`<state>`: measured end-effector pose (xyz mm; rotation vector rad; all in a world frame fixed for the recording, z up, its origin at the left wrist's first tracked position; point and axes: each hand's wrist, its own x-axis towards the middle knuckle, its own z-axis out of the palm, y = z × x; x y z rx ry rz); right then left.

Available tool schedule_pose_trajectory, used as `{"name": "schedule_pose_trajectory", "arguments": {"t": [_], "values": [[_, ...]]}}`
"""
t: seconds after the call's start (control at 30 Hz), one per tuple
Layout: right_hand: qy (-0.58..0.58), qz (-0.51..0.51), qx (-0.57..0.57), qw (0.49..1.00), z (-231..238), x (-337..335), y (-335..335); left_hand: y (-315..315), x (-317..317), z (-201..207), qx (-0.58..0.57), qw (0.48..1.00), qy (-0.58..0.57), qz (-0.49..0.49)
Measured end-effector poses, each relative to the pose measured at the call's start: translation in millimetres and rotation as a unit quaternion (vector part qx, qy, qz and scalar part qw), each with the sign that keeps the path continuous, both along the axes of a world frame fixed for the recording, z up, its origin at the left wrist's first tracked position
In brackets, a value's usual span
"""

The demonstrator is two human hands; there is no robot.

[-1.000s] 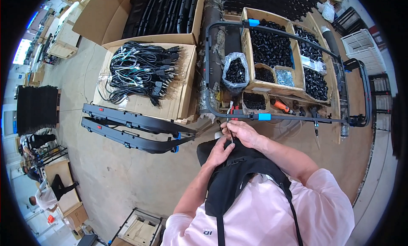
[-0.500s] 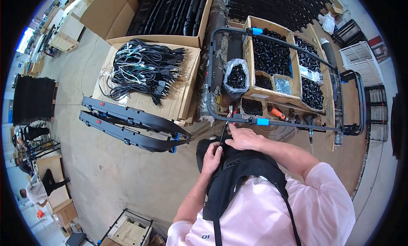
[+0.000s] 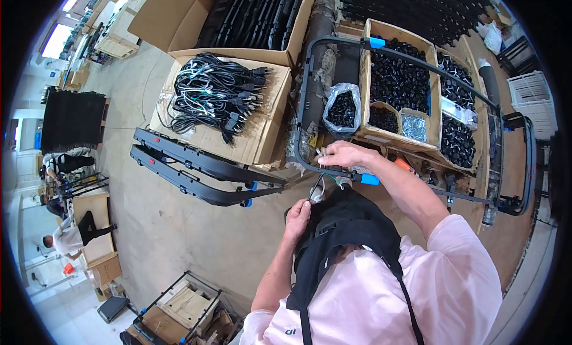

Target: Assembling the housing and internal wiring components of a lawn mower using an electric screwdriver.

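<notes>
My left hand (image 3: 297,219) is closed around a thin black cable (image 3: 313,189), just this side of the frame. Pale and green wires (image 3: 326,179) run beside it at the near bar of a black tubular frame (image 3: 301,123) with blue sleeves. Over that frame's near left corner is my right hand (image 3: 345,154), with thumb and fingers pinched together. What they grip is too small to name, though it sits at the wires. Directly behind this hand stand a clear plastic bag (image 3: 357,97) of small black parts and a wooden divided box (image 3: 364,77).
Power cords (image 3: 214,92) lie heaped on a cardboard box (image 3: 277,121) at left. Two long black curved panels (image 3: 202,166) rest before it. Further back, an open carton (image 3: 177,36) holds similar black parts. Several people work at the far left, one (image 3: 68,235) in a white top.
My right hand has risen from the near bar to above the frame's corner, its pointing finger now drawn into a pinch. Pale and green wires show more plainly. My left hand keeps the cable.
</notes>
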<state>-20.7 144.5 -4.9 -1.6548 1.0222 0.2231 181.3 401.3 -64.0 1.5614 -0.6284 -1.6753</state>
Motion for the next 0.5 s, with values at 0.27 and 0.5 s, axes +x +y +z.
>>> {"name": "schedule_pose_trajectory", "arguments": {"t": [0.27,0.5], "values": [[-0.150,-0.215,0.026,0.965,-58.6,-0.7,13.2,-1.5,-15.1,17.2,0.004,0.999,0.042,0.015],[-0.306,-0.536,0.118,0.778,-41.9,4.7,-17.3,-8.0,-29.3,6.7,-0.043,0.994,-0.093,0.026]]}}
